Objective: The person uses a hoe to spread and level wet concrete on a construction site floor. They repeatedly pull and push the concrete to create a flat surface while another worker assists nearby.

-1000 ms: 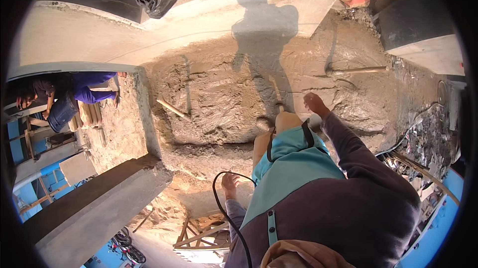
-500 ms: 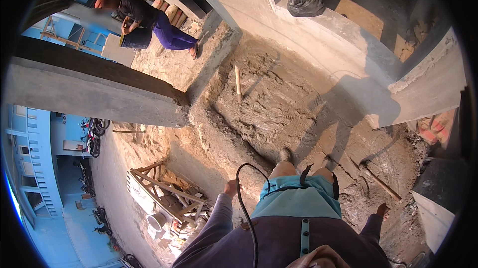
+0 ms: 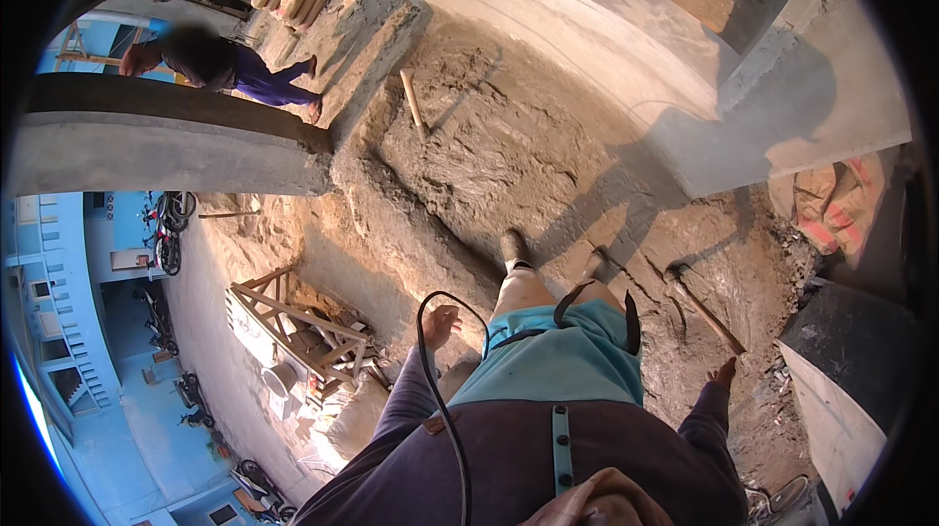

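Note:
My left hand (image 3: pixel 442 326) hangs beside my left hip, its fingers apart and empty, next to a black cable (image 3: pixel 423 316) that loops down my front. My right hand (image 3: pixel 724 372) is held out low on the right, fingers stretched, close to the end of a wooden handle (image 3: pixel 712 319). Whether it touches that handle I cannot tell. The handle's far end sits in wet grey mortar (image 3: pixel 479 159), where its tool head looks coated. Farther off, a second wooden handle (image 3: pixel 413 101) stands tilted out of the mortar. My boot (image 3: pixel 514 246) is in the mortar too.
A concrete beam (image 3: pixel 166 154) juts in from the left, with a co-worker (image 3: pixel 235 68) behind it. Pale walls (image 3: pixel 606 47) border the far right. A torn sack (image 3: pixel 831 205) lies at right. A wooden frame (image 3: pixel 298 326) and bucket (image 3: pixel 279 380) stand at lower left.
My view has swung right and my right hand is closer to the near handle's end. The co-worker has moved left behind the beam; the dark bucket they carried is now out of sight.

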A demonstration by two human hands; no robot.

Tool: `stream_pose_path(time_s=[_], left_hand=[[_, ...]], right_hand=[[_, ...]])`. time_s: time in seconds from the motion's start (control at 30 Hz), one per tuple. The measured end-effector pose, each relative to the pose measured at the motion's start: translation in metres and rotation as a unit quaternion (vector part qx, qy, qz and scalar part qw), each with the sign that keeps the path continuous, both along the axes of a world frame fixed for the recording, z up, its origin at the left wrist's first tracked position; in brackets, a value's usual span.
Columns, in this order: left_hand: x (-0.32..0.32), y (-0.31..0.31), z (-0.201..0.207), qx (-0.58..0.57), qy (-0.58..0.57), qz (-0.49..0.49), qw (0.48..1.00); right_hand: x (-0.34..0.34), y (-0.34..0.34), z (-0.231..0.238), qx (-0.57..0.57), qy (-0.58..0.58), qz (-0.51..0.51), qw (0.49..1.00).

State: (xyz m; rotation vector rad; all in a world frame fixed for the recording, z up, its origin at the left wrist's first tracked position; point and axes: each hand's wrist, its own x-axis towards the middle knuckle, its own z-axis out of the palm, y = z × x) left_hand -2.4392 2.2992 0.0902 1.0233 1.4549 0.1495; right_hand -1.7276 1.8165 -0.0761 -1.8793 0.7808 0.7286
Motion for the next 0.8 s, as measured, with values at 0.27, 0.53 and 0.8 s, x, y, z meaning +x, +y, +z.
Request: stream_pose_path(time_s=[0.27, 0.53, 0.8], left_hand=[[-0.061, -0.055, 0.016, -0.085, 0.115, 0.058, 0.988], [-0.074, -0.059, 0.047, -0.044, 0.139, 0.113, 0.983], [-0.083, -0.112, 0.071, -0.04, 0.152, 0.14, 0.978]], right_hand=[[-0.028, 0.081, -0.002, 0.072, -0.069, -0.072, 0.992], [0.054, 0.045, -0.023, -0.297, -0.22, 0.052, 0.928], [-0.024, 0.171, 0.034, -0.167, 0.224, 0.331, 0.901]])
